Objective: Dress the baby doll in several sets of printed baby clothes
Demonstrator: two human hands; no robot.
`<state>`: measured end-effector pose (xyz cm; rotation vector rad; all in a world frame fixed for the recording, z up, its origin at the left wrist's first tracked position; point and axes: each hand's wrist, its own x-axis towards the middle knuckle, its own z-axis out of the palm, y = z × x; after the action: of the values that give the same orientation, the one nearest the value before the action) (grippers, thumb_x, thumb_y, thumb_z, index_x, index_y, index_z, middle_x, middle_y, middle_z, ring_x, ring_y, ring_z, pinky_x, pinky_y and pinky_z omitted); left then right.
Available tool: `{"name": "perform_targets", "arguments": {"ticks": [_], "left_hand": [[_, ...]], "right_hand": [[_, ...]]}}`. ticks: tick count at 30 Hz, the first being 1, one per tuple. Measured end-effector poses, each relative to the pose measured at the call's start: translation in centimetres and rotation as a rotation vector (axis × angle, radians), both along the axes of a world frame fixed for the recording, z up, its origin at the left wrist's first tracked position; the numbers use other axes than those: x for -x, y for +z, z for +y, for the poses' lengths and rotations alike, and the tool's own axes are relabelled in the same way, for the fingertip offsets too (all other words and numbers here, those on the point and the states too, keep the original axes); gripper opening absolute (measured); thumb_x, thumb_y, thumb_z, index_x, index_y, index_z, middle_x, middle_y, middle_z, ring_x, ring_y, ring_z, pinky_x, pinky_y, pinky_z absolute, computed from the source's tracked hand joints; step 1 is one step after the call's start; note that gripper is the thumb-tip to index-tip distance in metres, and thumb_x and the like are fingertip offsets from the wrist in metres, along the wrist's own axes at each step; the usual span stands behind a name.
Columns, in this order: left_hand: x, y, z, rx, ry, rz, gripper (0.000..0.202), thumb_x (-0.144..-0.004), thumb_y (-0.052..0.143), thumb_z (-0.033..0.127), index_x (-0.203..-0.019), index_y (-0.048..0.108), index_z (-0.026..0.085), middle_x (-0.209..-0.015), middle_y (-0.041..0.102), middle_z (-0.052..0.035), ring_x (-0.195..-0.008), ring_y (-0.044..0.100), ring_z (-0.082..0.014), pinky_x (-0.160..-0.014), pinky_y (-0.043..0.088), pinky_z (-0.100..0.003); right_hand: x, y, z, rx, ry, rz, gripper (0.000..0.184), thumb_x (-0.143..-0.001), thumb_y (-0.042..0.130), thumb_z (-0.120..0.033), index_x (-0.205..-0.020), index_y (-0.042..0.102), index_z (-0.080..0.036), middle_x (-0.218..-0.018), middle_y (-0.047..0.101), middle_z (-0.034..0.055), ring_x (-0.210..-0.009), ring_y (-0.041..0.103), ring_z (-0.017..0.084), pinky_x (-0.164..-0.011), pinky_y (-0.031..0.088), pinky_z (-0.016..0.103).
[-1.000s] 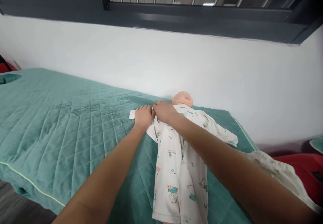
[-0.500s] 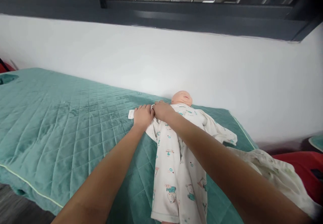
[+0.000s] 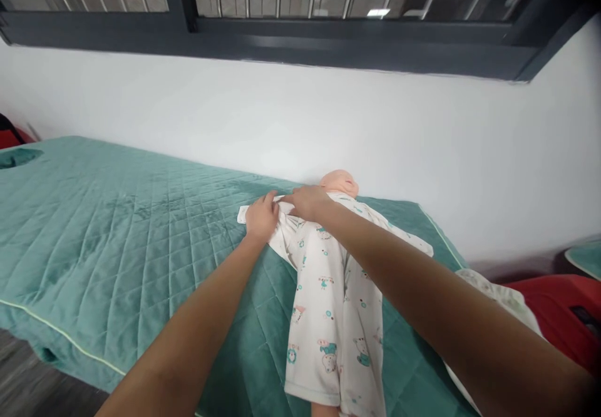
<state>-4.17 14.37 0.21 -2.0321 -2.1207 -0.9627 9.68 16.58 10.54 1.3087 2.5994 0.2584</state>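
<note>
White cartoon-printed fabric garment (image 3: 323, 298) is lying on a teal quilted cover (image 3: 141, 248), probably handling light and limp, offering purchase at its ten-o'clock white sleeve (image 3: 284, 225). Left hand (image 3: 261, 218) is gripping it, fingers together; right hand (image 3: 307, 203) is resting, fingers slightly spread, pinch unclear.

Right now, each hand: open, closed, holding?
Left hand: over the sleeve, can't tell if gripping.
Right hand: at the same sleeve, nearer the shoulder; grip can't be told.

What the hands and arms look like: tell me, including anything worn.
The left hand and right hand are bare, without gloves; no rings can be made out. Both forearms are bare too, with no sleeve, watch or bracelet in view.
</note>
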Motion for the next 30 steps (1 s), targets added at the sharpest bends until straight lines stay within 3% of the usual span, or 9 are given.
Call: {"name": "perform_targets", "arguments": {"ticks": [7, 12, 21, 25, 30], "left_hand": [[0.5, -0.3, -0.2, 0.032, -0.019, 0.011, 0.038, -0.095, 0.040, 0.022, -0.128, 0.059, 0.029, -0.112, 0.068, -0.0068, -0.104, 0.062, -0.0221, -0.083, 0.046, -0.031], [0.6, -0.2, -0.3, 0.053, -0.029, 0.049, 0.036, -0.090, 0.047, 0.019, -0.120, 0.064, 0.028, -0.110, 0.068, -0.0069, -0.104, 0.060, -0.0247, -0.082, 0.045, -0.033], [-0.1, 0.0, -0.1, -0.010, -0.011, 0.213, 0.032, -0.091, 0.044, 0.019, -0.121, 0.056, 0.019, -0.113, 0.064, -0.0120, -0.107, 0.054, -0.0306, -0.088, 0.040, -0.043], [-0.1, 0.1, 0.1, -0.047, -0.115, 0.295, 0.042, -0.091, 0.048, 0.020, -0.133, 0.048, 0.021, -0.119, 0.062, -0.0119, -0.111, 0.052, -0.0291, -0.095, 0.035, -0.045], [0.2, 0.0, 0.1, 0.007, -0.125, 0.299, 0.048, -0.092, 0.049, 0.024, -0.139, 0.044, 0.022, -0.121, 0.060, -0.0117, -0.110, 0.053, -0.0289, -0.091, 0.037, -0.042]], "right_hand": [[-2.7, 2.0, -0.6, -0.082, -0.024, -0.014, 0.033, -0.090, 0.057, -0.032, -0.121, 0.065, -0.030, -0.116, 0.065, 0.0111, -0.107, 0.059, 0.031, -0.083, 0.043, 0.038], [-3.9, 2.4, -0.8, -0.108, -0.032, -0.006, 0.034, -0.091, 0.054, -0.032, -0.124, 0.063, -0.028, -0.115, 0.063, 0.0130, -0.106, 0.057, 0.031, -0.082, 0.042, 0.038], [-1.8, 0.0, -0.4, -0.056, -0.034, 0.067, 0.032, -0.093, 0.049, -0.036, -0.122, 0.061, -0.028, -0.116, 0.063, 0.0116, -0.106, 0.059, 0.031, -0.082, 0.045, 0.038], [-0.7, -1.3, 0.1, -0.033, -0.027, 0.112, 0.037, -0.092, 0.052, -0.034, -0.126, 0.058, -0.024, -0.120, 0.063, 0.0136, -0.108, 0.060, 0.032, -0.085, 0.046, 0.042], [-1.8, -1.6, -0.1, 0.003, -0.016, 0.182, 0.042, -0.090, 0.055, -0.039, -0.128, 0.057, -0.020, -0.121, 0.065, 0.0128, -0.109, 0.061, 0.031, -0.089, 0.047, 0.041]]}}
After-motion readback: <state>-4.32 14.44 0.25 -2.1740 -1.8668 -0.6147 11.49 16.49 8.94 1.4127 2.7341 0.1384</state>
